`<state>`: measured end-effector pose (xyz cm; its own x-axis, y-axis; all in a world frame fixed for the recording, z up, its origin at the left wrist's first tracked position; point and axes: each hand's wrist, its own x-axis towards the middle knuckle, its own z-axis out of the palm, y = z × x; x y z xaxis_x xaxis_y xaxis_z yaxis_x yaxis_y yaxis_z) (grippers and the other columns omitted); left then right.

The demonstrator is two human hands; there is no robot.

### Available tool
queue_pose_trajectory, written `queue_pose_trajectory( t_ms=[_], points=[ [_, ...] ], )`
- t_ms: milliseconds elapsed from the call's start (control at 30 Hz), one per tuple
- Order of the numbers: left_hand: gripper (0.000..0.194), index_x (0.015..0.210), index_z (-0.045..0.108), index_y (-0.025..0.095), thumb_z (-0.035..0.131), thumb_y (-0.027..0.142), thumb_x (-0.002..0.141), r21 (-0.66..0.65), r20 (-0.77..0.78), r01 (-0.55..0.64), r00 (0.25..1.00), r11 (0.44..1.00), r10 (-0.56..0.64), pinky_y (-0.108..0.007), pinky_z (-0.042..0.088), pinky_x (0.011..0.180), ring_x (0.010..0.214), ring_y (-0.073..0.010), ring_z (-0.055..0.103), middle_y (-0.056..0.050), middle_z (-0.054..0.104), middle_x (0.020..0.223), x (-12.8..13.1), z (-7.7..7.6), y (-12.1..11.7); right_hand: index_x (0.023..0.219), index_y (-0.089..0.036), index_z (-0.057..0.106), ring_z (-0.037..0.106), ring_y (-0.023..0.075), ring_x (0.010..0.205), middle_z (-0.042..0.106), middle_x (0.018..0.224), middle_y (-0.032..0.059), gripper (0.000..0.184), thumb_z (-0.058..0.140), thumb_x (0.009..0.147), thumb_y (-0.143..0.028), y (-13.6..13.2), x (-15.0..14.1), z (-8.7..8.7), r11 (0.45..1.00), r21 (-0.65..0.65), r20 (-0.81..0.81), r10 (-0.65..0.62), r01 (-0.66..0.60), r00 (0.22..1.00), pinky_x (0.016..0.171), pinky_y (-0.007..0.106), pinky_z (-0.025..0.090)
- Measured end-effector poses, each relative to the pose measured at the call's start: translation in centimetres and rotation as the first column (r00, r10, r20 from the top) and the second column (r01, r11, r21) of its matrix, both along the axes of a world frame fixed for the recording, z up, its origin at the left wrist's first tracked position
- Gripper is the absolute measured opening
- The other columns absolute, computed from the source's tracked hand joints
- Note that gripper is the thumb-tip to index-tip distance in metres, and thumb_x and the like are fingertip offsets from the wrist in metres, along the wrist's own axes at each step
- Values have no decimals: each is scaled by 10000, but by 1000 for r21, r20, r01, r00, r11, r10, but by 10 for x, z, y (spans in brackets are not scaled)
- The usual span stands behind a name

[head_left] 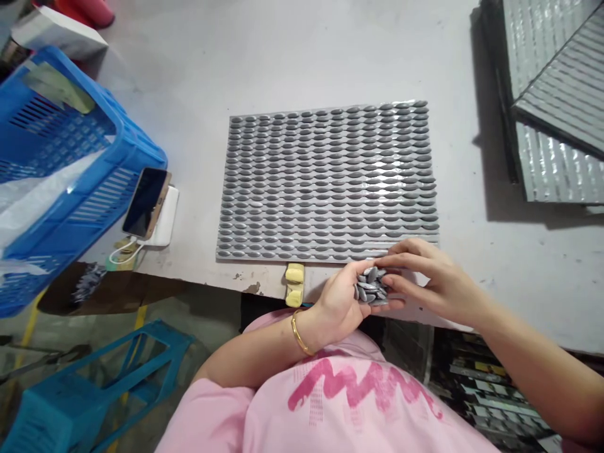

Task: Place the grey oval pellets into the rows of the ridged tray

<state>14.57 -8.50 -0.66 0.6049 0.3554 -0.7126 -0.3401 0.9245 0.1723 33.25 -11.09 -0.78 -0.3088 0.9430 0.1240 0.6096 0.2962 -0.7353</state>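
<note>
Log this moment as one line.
left hand: cupping loose gray oval pieces | right hand: at those pieces | gray panel: rows of similar pieces, bare stretch lower right

From head height, the table (302, 56) is viewed from nearby, forward and steeply downward, the grey panel (328, 182) roughly centred.

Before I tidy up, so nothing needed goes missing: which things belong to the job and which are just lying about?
In use:
- grey oval pieces in the left hand
- grooved panel bearing rows of similar pieces

Seemingly lying about:
- phone
- white block
- blue stool
</note>
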Motion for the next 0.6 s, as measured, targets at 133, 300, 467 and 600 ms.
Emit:
queue_pose_trajectory(
  t_ms=[133,300,467,600],
  points=[
    [272,986,710,124,481,235,889,25,12,25,1000,999,-25,-342,581,749,784,-165,640,-71,691,880,3,0,-2,1108,-237,671,606,185,858,642,941,57,187,589,941,-226,-4,-4,0,998,-57,-18,-11,10,1000,730,336,517],
    [246,865,676,158,505,324,927,-15,16,2,1000,1000,-2,-319,565,747,755,-153,622,-33,659,806,4,-3,-4,1109,-254,678,598,200,858,670,970,62,201,582,937,-217,-1,-5,4,996,-4,42,95,-95,995,741,361,495],
    [271,929,697,148,527,360,926,32,32,35,999,999,-36,-346,573,774,789,-172,648,-57,676,857,4,-4,-2,1046,-270,701,635,183,895,699,996,42,151,606,942,-215,-4,3,6,994,-103,-141,10,-24,990,766,327,519],
    [309,1109,702,133,559,313,902,131,-1,86,996,988,-87,-311,559,713,795,-186,687,-100,697,995,1,0,1,932,-270,704,634,174,829,685,907,21,49,661,916,-288,-13,8,-2,923,-324,-322,-314,208,893,674,289,513]
  ],
)
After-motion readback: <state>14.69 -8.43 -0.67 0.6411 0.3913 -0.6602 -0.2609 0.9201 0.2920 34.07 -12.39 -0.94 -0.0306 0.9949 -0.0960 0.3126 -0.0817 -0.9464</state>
